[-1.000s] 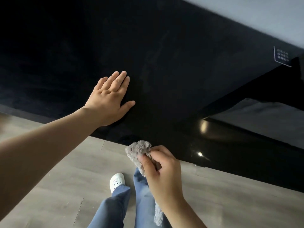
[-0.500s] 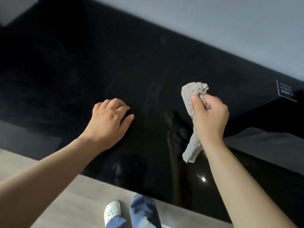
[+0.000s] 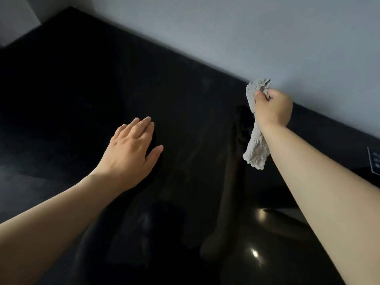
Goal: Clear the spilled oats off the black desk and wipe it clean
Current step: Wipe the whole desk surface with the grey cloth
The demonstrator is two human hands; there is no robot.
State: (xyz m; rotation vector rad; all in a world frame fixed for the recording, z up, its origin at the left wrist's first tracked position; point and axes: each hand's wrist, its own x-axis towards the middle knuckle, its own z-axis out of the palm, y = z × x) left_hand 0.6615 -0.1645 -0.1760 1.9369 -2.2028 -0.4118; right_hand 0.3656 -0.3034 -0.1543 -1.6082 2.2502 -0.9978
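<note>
One grey cloth (image 3: 257,138), fisted in right hand (image 3: 272,108), 2 o'clock, near desk (image 3: 86,83) back edge. Left hand (image 3: 131,149) open, flat, centre. Surface bare toward 10 o'clock.

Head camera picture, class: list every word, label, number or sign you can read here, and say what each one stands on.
No text can be read.
Dark label at the right edge of the black desk: faint pale marks, too small and blurred to read, and cut off by the frame.
Grey cloth in the right hand: no print visible.
Left hand, wall: no writing.
</note>
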